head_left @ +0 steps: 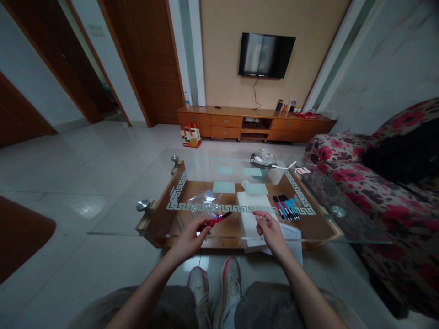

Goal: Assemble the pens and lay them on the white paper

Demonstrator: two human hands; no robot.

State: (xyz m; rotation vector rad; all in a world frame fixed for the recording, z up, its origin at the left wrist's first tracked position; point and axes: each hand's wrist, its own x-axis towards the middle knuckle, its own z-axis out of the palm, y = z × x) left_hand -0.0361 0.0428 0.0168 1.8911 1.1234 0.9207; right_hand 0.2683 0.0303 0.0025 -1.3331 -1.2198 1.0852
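Observation:
My left hand (195,235) is closed on a red pen (216,221) whose black end points up and to the right, over the front of the glass table (120,226). To the right, my right hand (269,230) hovers apart from the pen; its index finger reaches out, the others are loosely bent, and I see nothing in it. A row of red and blue pens (286,208) with black parts lies beyond that hand. Behind my left hand sits a crumpled clear plastic bag (205,201).
White papers (291,237) show near the table's front edge. A basket (262,167) with a liner bag shows at the table's far side. At right stands a flowered sofa (346,176); a low cabinet (222,121) runs along the wall, a gift bag (191,137) before it.

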